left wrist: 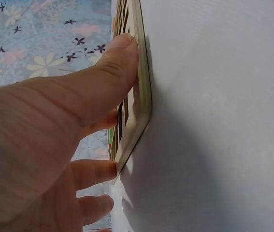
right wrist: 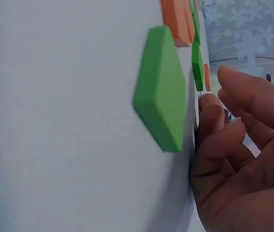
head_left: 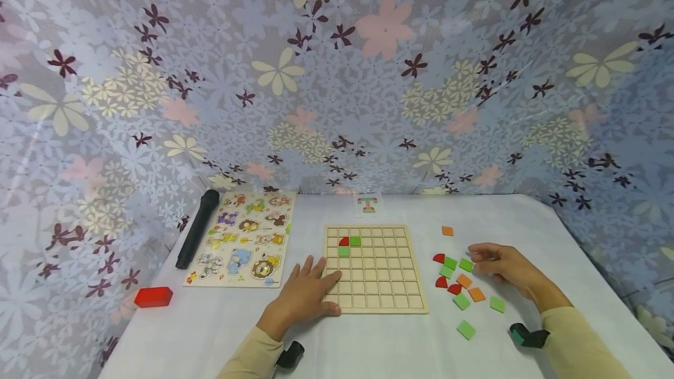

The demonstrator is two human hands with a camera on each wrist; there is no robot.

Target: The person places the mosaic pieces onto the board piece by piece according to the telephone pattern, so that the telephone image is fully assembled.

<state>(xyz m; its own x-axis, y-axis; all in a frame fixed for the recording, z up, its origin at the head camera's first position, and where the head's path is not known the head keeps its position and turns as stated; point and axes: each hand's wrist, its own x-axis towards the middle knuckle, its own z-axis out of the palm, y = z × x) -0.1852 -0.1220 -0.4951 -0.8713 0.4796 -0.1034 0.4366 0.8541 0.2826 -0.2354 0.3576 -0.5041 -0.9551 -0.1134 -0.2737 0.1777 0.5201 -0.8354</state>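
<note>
On the table (head_left: 379, 344), the left edge of the wooden grid board (head_left: 381, 278) is touched by the left hand (head_left: 304, 293), its grip spread wide; a red quarter-round piece (head_left: 344, 241) and two green squares (head_left: 355, 241) are set in the board's upper-left cells. Nothing is held by the right hand (head_left: 505, 266), its grip loosely bent and partly parted just beside a green tile (head_left: 466, 265) among the scattered pieces (head_left: 464, 281).

The person wears long, plain, pale yellow-beige cloth sleeves — the left sleeve (head_left: 251, 354) and right sleeve (head_left: 581, 341) both reaching the wrist, leaving the left hand (head_left: 302, 294) and right hand (head_left: 508, 268) bare. A small, rounded black wrist device (head_left: 291, 355) shows beside the left one; its counterpart, a bent black wrist device (head_left: 532, 338) — green-tinted at one end — juts from the right.
</note>
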